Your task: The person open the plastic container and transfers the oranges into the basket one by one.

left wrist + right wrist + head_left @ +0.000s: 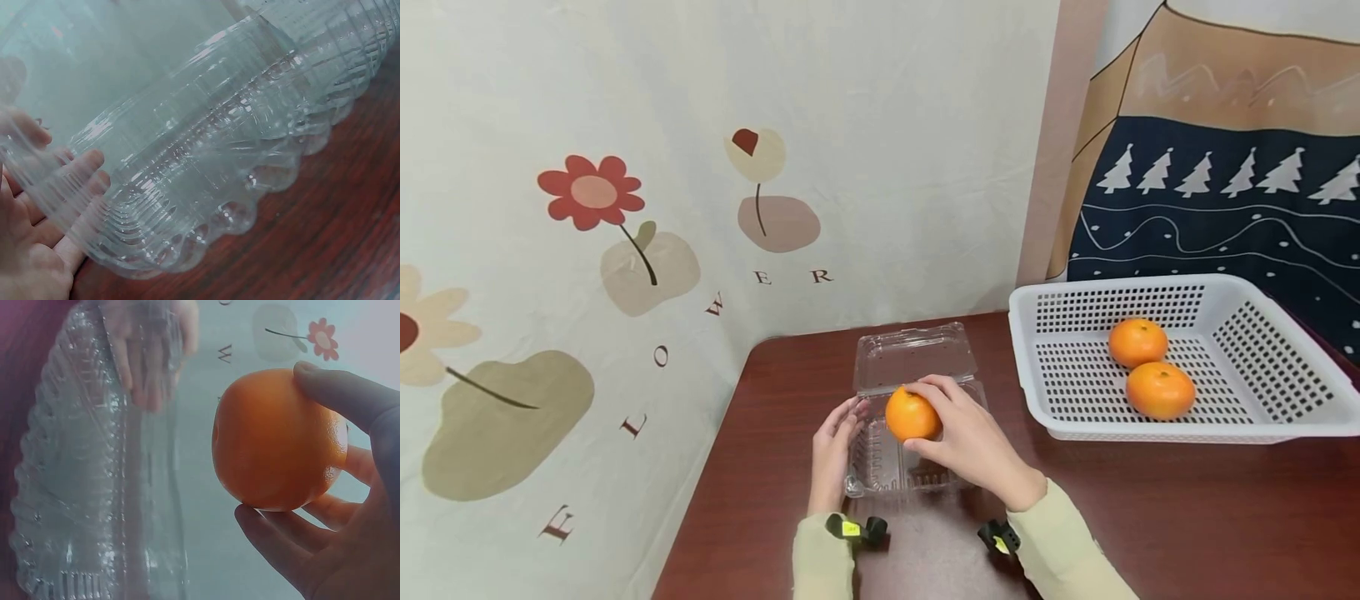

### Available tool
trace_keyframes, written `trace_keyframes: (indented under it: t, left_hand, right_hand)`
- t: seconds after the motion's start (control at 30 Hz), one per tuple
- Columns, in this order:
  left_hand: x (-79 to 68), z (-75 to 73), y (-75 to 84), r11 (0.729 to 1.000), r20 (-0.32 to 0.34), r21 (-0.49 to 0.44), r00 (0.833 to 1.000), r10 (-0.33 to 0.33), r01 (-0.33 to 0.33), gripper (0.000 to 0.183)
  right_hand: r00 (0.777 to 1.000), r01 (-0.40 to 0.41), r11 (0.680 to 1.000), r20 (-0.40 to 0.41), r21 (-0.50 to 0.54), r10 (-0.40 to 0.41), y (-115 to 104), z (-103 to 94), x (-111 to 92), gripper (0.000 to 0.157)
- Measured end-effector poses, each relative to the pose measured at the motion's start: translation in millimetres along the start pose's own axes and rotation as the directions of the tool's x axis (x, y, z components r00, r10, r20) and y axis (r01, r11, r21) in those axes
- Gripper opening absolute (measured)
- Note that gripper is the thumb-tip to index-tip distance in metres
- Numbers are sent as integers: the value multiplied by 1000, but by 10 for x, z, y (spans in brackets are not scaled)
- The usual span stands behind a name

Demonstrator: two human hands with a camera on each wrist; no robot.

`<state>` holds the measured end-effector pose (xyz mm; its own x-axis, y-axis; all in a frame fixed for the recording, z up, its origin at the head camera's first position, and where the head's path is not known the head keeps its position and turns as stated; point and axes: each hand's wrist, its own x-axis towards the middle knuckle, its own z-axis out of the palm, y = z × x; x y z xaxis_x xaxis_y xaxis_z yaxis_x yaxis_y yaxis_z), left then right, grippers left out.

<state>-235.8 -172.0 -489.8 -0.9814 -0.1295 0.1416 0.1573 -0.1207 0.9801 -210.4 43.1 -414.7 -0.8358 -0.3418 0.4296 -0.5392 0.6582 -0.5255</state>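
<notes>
Held in my right hand (966, 433), between thumb and fingers, is an orange (913, 414), raised over a clear plastic clamshell box (883, 471). The right wrist view shows the thumb on one side of the fruit and the fingertips on the other, with the box apart from it. My left hand (835, 450) is at the box's left side, its fingers fairly straight against the clear wall. Through that plastic the left wrist view shows the fingers (81, 169). Behind the base lies the box's lid (916, 354), folded open. The orange and right hand hide part of the base.
To the right stands a white perforated basket (1037, 392) with two oranges (1161, 390) touching inside it. Everything rests on a dark red-brown table (760, 433). Printed cloths (887, 167) hang along the table's left and back edges.
</notes>
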Motion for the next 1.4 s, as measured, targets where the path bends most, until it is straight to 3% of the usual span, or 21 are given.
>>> trace_keyframes:
  t: [0.3,0.77,1.1,1.23,1.4]
  left_hand:
    - [22,-27,-111,999,-14,36,999,32,-31,28]
    - [-34,39,110,1000,8,-5,1000,-1,1,30]
    - [-26,8,2,1000,1,-14,1000,2,-2,30]
    - [-65,38,103,1000,6,1,1000,15,-15,31]
    - [-63,25,93,999,20,33,999,39,-40,32]
  right_hand:
    - [999,-32,999,-32,17,33,35,-93,11,64]
    - [994,-28,999,-103,28,31,93,-261,14,64]
    - [994,-45,998,-98,39,49,120,-322,6,63]
    - [995,-35,999,-97,33,38,146,-395,17,63]
    - [996,-21,999,-91,28,24,202,-511,25,62]
